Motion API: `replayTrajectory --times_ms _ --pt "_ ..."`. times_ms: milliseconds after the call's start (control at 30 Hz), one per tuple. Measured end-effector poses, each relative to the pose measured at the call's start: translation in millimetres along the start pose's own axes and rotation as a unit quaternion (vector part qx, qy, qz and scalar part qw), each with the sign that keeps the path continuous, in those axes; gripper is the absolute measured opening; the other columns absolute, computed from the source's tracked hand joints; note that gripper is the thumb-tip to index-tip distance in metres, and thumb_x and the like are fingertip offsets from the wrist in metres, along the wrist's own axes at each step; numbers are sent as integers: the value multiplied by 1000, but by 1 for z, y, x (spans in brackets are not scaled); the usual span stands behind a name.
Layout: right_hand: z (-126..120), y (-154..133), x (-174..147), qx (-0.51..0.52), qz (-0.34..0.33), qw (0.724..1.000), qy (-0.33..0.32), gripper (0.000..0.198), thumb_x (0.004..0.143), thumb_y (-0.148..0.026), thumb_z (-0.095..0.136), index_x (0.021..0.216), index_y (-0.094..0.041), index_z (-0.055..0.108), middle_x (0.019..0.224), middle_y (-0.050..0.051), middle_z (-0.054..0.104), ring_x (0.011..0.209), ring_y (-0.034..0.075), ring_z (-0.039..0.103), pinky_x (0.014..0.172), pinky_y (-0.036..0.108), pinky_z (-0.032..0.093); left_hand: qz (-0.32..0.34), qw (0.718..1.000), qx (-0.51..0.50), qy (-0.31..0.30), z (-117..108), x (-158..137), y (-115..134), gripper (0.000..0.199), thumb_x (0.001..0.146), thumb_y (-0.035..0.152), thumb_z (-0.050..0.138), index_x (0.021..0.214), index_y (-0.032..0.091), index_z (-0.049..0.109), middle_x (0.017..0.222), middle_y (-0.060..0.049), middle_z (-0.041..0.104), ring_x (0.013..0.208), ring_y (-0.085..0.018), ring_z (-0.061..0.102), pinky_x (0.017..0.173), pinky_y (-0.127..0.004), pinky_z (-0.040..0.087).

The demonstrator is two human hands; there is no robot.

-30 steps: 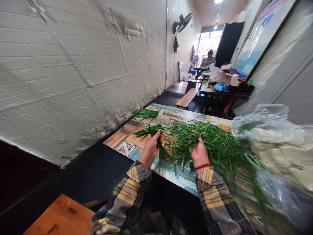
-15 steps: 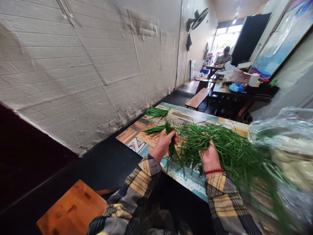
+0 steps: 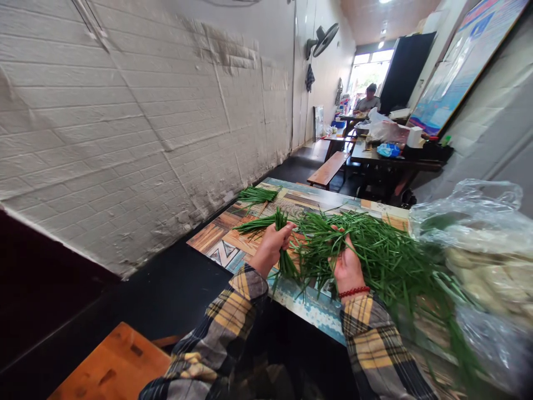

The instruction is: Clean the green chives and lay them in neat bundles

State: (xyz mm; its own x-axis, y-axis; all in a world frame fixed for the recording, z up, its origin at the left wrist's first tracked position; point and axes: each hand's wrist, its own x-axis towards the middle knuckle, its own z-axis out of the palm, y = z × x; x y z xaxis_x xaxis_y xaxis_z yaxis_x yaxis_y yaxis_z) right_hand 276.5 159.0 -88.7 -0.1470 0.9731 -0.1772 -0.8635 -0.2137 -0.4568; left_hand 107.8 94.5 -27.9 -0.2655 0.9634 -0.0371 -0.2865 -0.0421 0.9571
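My left hand (image 3: pixel 275 242) is closed around an upright bunch of garlic chives (image 3: pixel 286 265), whose lower ends hang towards the table. Inside the large loose heap of garlic chives (image 3: pixel 387 255), my right hand (image 3: pixel 347 264) has its thumb and fingers curled about some blades. Leaves partly cover those fingers. Just beyond my left hand lies a small bundle of chives (image 3: pixel 252 225), and another neat bundle (image 3: pixel 257 194) rests near the far left edge of the table. All of this is on a wood-patterned table (image 3: pixel 208 236).
At the right, clear plastic bags (image 3: pixel 478 216) hold something pale. A wooden stool (image 3: pixel 112 366) stands low on the left, beside the white brick-patterned wall (image 3: pixel 145 139). Farther off are a bench (image 3: pixel 328 169), a dark table with bags (image 3: pixel 395 161) and a seated person (image 3: pixel 369 100).
The view has turned slightly, so the scene sits farther left. My left hand keeps its bunch, and my right hand stays in the heap with little visible movement.
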Motion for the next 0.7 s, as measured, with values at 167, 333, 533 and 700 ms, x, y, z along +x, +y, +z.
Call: replayTrajectory --times_ms 167,333,533,700 --pt "3 -1 -3 6 9 1000 -28 12 83 -31 64 80 -21 69 78 -5 74 70 8 69 69 19 57 -9 1000 -15 -13 9 1 -9 41 64 41 75 89 12 61 51 10 30 40 -3 25 40 -21 14" --pt "1 1 -4 -18 -10 998 -57 14 80 -34 68 82 -21 69 79 -5 74 72 8 68 70 19 56 -11 1000 -12 -21 21 0 -13 38 59 35 79 83 13 58 49 10 33 40 -3 25 40 -21 15" --pt "2 2 -4 -24 -37 997 -65 15 79 -35 68 84 -21 69 83 -5 74 76 8 68 72 20 56 15 1000 -16 17 30 0 -17 37 59 33 79 81 14 57 52 9 38 41 -3 27 40 -21 18" --pt "5 1 -7 -43 -50 996 -59 16 80 -36 67 85 -21 69 82 -4 74 74 9 68 75 23 56 19 999 -28 19 37 3 -25 39 59 34 79 85 14 57 58 7 45 42 -2 31 40 -20 19"
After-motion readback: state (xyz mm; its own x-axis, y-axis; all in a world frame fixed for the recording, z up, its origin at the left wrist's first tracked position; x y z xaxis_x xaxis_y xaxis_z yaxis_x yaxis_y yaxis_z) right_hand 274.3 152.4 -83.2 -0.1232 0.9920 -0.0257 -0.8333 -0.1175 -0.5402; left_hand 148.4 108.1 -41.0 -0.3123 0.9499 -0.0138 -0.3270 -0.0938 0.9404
